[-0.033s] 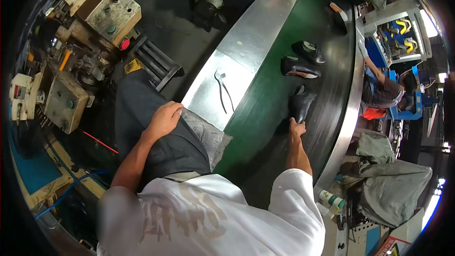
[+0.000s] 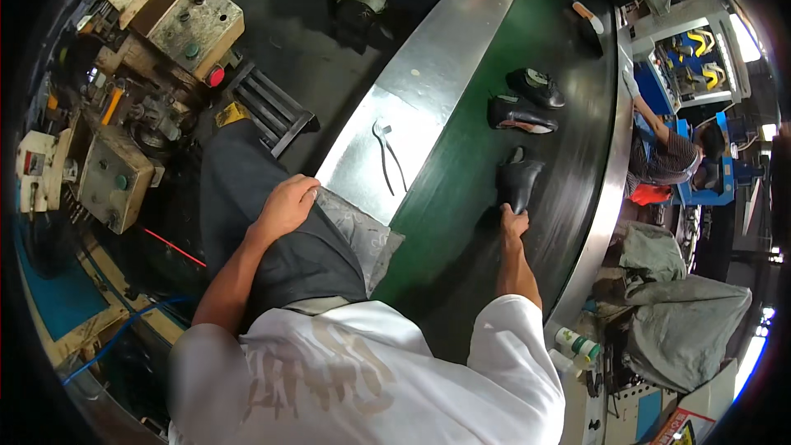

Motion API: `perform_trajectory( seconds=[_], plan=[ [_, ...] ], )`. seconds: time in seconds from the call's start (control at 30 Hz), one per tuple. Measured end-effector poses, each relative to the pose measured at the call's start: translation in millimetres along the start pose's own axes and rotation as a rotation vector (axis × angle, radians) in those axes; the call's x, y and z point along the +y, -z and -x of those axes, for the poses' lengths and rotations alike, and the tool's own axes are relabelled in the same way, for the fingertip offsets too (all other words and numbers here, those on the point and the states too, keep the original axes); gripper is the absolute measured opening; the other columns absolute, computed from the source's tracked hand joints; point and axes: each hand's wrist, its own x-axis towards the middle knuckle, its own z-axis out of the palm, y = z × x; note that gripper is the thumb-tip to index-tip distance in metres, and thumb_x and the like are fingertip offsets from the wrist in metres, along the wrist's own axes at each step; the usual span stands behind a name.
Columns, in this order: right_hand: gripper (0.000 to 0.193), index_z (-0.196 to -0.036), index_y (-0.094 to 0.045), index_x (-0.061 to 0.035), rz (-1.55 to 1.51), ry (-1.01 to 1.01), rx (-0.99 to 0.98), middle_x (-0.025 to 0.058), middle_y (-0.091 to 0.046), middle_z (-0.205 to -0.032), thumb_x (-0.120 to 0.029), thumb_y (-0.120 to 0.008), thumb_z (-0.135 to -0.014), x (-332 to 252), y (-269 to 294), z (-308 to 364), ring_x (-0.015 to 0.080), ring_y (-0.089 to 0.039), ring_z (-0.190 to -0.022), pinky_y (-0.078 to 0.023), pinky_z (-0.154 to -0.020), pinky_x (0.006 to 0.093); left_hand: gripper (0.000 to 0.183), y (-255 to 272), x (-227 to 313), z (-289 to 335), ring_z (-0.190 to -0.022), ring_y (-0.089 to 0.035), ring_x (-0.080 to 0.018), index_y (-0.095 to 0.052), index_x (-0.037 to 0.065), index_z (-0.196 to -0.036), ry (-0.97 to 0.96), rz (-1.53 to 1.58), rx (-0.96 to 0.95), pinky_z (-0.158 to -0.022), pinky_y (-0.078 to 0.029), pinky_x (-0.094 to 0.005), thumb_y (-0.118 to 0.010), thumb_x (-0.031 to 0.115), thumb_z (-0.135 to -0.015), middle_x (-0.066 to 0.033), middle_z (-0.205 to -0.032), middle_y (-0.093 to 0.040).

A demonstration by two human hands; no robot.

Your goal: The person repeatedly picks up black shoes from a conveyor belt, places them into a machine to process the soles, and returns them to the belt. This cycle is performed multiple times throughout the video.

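Observation:
My right hand (image 2: pixel 514 220) is closed on the near end of a black leather shoe (image 2: pixel 519 184) over the green conveyor belt (image 2: pixel 449 210). My left hand (image 2: pixel 288 204) lies on my dark-trousered leg, beside the corner of the metal ledge (image 2: pixel 350 156), with its fingers loosely together and nothing visible in them. On the ledge rest metal pincers (image 2: pixel 384 148) with long dark handles. Past the held shoe, a pair of black shoes sits on the belt: one shoe (image 2: pixel 521 115) on its side, the other shoe (image 2: pixel 537 88) just behind it.
Another black shoe (image 2: pixel 589 19) lies farther along the belt. A steel rail (image 2: pixel 608 198) edges the belt's right side, and a person (image 2: pixel 667 154) works beyond it. To my left stand machines with a control box (image 2: pixel 194 26) and a dark slatted rack (image 2: pixel 272 107).
The shoe in my right hand has tipped slightly, its far end shifting a little left. My left hand and the pincers stay in place.

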Motion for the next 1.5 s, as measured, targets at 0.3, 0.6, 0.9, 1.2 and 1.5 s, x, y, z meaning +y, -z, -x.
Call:
perform_trajectory(
  seconds=[0.3, 0.6, 0.9, 1.2, 1.5],
  plan=[
    [0.051, -0.129, -0.055, 0.0027, -0.946, -0.128, -0.739, 0.0155, -0.065, -0.115, -0.009, -0.079, -0.086, -48, 38, 166, 0.0291, -0.069, -0.099, -0.062, -0.09, 0.0455, 0.042, -4, -5, -45, -0.113, -0.07, -0.0216, -0.064, 0.002, -0.141, 0.33, 0.672, -0.038, -0.096, -0.057, -0.0379, -0.059, 0.03, -0.11, -0.0137, -0.126, -0.071],
    [0.098, -0.162, -0.026, 0.0039, -0.758, 0.323, -1.454, 0.0236, -0.055, -0.145, -0.025, -0.086, -0.09, -270, 48, 381, 0.0334, -0.058, -0.131, -0.052, -0.105, 0.0432, 0.046, 101, -33, -37, -0.104, -0.07, -0.0182, -0.073, 0.001, -0.12, 0.568, 1.504, 0.601, -0.093, -0.056, -0.0331, -0.06, 0.044, -0.109, -0.0106, -0.111, -0.074],
    [0.087, -0.161, -0.037, 0.007, -0.614, 0.839, -1.6, 0.0233, -0.052, -0.153, -0.023, -0.082, -0.093, -329, 8, 433, 0.0272, -0.051, -0.141, -0.041, -0.117, 0.0405, 0.032, 186, -42, 75, -0.103, -0.071, -0.0186, -0.071, -0.003, -0.127, 0.07, 0.308, 0.73, -0.094, -0.054, -0.0335, -0.066, 0.018, -0.104, -0.0137, -0.117, -0.077],
    [0.092, -0.162, -0.046, -0.0207, 0.004, 1.806, -0.81, 0.0394, -0.01, -0.168, -0.022, -0.088, -0.081, -333, 58, 459, 0.0606, -0.038, -0.138, -0.045, -0.11, 0.0594, 0.034, 168, -95, 71, -0.108, -0.075, -0.0294, -0.076, -0.002, -0.119, 0.309, 0.174, 0.731, -0.096, -0.056, -0.0394, -0.061, 0.026, -0.106, -0.0188, -0.117, -0.078],
    [0.08, -0.156, -0.055, -0.0275, -0.173, 1.85, -0.85, 0.0463, -0.017, -0.164, -0.016, -0.084, -0.082, -316, 13, 443, 0.0601, -0.045, -0.134, -0.046, -0.105, 0.0583, 0.026, 175, -82, 77, -0.09, -0.069, -0.046, -0.074, 0.0, -0.096, 0.398, -0.066, 0.87, -0.08, -0.054, -0.0532, -0.065, 0.024, -0.101, -0.0221, -0.096, -0.072]
  ],
)
